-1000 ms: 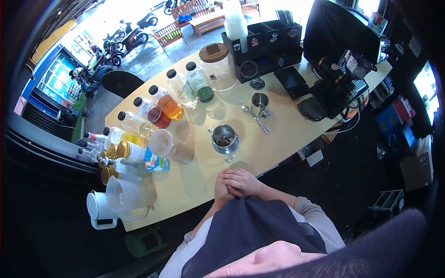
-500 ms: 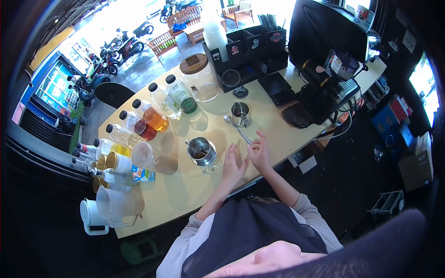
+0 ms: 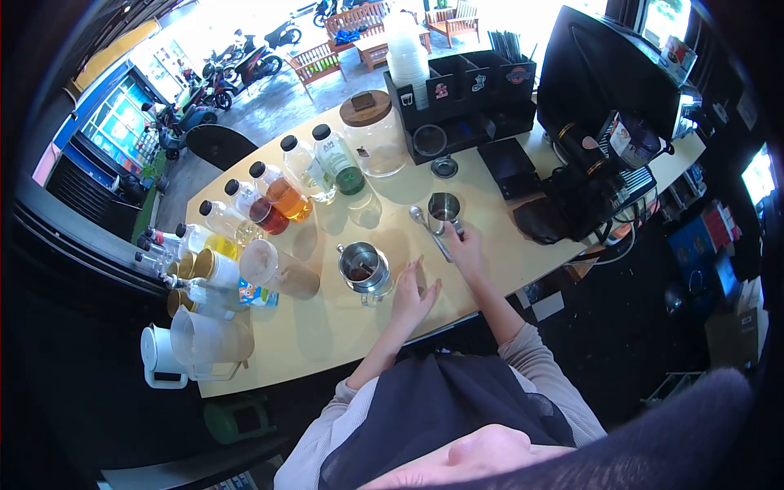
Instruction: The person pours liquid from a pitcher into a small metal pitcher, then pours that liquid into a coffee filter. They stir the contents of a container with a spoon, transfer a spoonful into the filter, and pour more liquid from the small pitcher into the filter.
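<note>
Near the front edge of the table [image 3: 343,331], about midway along it, the left hand [image 3: 408,296] lay palm down with its fingers spread. It touched only the tabletop, just beside a metal filter cup [image 3: 362,265] that sat on a glass and held something dark. Farther from the front edge and toward the right end, the right hand [image 3: 467,247] reached to the handle end of a spoon [image 3: 423,222], its fingers curled together there. Whether they pinched the handle or only touched it could not be told. The spoon lay flat with its bowl toward the far edge, just beside a small steel jug [image 3: 443,207] that stood upright. Along the far edge ran a row of capped bottles, among them 1 with green liquid [image 3: 340,161], 1 with orange [image 3: 283,194] and 1 with red [image 3: 259,212]. A glass jar [image 3: 377,135] with a wooden lid stood next to the green one. At the left end stood a clear plastic pitcher [image 3: 208,339].
</note>
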{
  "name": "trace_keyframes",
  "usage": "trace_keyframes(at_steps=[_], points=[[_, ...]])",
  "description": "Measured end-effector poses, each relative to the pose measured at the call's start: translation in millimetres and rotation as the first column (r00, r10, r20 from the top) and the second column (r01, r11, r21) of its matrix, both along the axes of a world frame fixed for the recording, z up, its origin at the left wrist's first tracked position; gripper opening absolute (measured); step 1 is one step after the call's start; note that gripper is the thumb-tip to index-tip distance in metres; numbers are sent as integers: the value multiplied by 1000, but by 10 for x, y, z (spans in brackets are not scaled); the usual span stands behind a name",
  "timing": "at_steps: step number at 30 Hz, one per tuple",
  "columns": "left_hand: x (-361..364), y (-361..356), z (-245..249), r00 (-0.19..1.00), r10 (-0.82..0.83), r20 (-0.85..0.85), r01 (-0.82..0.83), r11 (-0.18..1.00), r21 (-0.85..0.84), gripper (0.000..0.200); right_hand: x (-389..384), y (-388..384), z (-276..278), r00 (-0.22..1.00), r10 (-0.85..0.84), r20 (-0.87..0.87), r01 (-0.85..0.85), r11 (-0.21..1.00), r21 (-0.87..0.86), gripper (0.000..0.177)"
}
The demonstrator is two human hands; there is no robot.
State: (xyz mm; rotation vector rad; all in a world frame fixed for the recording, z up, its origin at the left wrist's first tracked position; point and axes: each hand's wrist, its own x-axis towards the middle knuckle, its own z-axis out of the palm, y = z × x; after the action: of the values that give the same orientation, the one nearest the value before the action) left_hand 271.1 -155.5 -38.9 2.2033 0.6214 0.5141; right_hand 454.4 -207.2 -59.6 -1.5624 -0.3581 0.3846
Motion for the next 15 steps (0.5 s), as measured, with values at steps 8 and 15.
trace_keyframes(at_steps=[8,15], points=[[5,7,17,996,-48,-73,51,998,39,78,-145,-580,2,991,-10,-133,26,992,123,43],[-76,-184,243,986,-80,-144,80,997,-5,102,-317,-1154,98,979,180,-101,-168,979,115,42]])
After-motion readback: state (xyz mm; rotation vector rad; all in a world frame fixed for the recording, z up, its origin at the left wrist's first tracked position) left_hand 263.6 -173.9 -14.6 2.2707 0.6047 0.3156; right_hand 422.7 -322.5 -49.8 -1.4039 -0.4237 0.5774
